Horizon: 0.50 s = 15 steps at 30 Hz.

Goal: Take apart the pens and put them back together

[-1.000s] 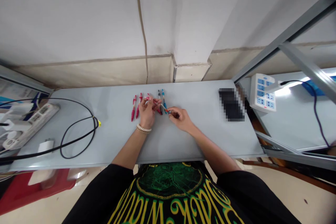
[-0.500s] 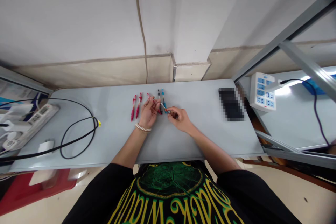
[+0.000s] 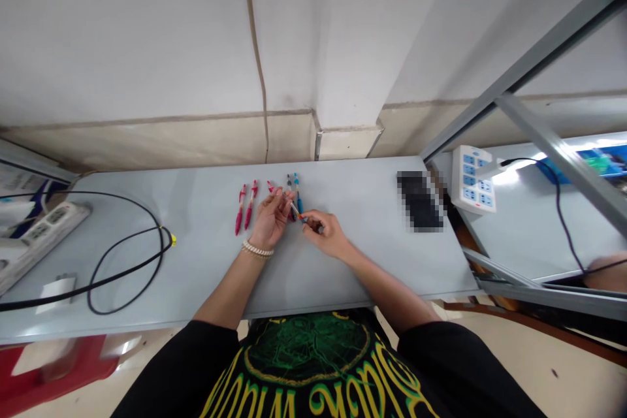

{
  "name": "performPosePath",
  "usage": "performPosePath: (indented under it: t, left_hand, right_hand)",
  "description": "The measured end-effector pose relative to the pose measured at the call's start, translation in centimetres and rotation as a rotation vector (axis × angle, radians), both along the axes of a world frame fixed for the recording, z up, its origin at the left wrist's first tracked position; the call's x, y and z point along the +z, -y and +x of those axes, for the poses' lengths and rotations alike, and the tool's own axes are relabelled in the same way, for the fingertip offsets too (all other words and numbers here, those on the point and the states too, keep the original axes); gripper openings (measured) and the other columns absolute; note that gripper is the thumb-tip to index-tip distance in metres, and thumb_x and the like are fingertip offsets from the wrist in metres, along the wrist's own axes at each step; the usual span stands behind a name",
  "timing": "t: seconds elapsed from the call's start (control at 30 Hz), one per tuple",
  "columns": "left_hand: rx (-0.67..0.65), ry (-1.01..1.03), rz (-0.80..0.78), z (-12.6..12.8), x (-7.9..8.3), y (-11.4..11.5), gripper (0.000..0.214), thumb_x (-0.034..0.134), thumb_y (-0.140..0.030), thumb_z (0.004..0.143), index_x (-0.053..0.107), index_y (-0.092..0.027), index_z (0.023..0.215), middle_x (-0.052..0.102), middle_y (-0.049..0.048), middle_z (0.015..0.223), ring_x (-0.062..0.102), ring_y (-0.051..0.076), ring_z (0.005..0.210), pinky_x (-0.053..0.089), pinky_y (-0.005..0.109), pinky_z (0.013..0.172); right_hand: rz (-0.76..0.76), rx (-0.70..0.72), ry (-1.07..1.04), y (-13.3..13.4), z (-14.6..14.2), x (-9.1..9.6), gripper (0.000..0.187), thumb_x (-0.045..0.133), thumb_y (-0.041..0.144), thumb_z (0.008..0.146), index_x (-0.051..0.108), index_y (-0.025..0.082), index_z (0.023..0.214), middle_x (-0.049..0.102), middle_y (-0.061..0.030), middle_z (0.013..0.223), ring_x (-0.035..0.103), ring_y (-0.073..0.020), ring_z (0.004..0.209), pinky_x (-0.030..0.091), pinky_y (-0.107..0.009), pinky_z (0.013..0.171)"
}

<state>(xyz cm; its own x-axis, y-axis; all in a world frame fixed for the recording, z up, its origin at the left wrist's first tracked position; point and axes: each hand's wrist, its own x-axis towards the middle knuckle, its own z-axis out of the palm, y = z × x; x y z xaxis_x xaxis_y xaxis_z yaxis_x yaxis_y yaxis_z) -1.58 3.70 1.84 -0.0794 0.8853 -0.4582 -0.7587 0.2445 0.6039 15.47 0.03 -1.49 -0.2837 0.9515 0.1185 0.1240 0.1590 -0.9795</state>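
Observation:
My left hand [image 3: 268, 219], with a bead bracelet on the wrist, pinches one end of a thin pen part [image 3: 294, 210] over the grey table [image 3: 206, 235]. My right hand [image 3: 324, 233] pinches its other end, fingers closed. Two red pens [image 3: 245, 207] lie side by side just left of my left hand. A third red pen [image 3: 270, 186] shows behind its fingers. A dark pen [image 3: 289, 181] and a blue pen [image 3: 297, 192] lie just beyond the hands.
A black cable [image 3: 122, 261] loops on the table's left part, next to a white power strip [image 3: 34, 241] and a white charger [image 3: 55, 287]. A dark phone [image 3: 419, 200] lies at the right. A blue-and-white socket block [image 3: 471, 179] sits on the neighbouring surface behind a metal frame [image 3: 529, 111].
The view has shifted a little, so everything sits lower and further left. My hands have stayed together on the pen part with hardly any movement.

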Motion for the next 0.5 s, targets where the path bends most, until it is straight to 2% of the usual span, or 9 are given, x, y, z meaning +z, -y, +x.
performPosePath:
  t: [0.07, 0.23, 0.5]
  left_hand:
    - [0.0, -0.024, 0.051, -0.2, -0.9, 0.0, 0.007, 0.079, -0.009, 0.098, 0.077, -0.015, 0.096, 0.083, 0.0048, 0.093, 0.083, 0.012, 0.089, 0.065, 0.013, 0.074]
    - [-0.013, -0.086, 0.171, -0.5, -2.6, 0.0, 0.027, 0.097, -0.024, 0.086, 0.072, -0.019, 0.097, 0.083, 0.0033, 0.095, 0.084, 0.014, 0.093, 0.065, 0.016, 0.073]
    - [-0.002, -0.098, 0.202, 0.5, -2.1, 0.2, 0.057, 0.111, -0.029, 0.062, 0.068, -0.02, 0.099, 0.082, 0.0, 0.089, 0.084, 0.017, 0.085, 0.067, 0.022, 0.077]
  right_hand:
    - [0.006, -0.004, 0.003, 0.0, 0.0, 0.0, 0.028, 0.066, 0.035, 0.087, 0.078, 0.019, 0.107, 0.054, 0.005, 0.063, 0.045, -0.0107, 0.055, 0.039, -0.024, 0.056]
    - [0.034, 0.002, -0.001, 0.0, 0.0, 0.0, 0.029, 0.066, 0.036, 0.088, 0.078, 0.017, 0.107, 0.053, 0.0047, 0.063, 0.044, -0.0103, 0.055, 0.039, -0.024, 0.056]
    - [0.057, -0.028, 0.033, -0.2, -0.1, 0.0, 0.029, 0.066, 0.034, 0.088, 0.082, 0.017, 0.105, 0.052, 0.0047, 0.061, 0.04, -0.0101, 0.055, 0.037, -0.024, 0.056]
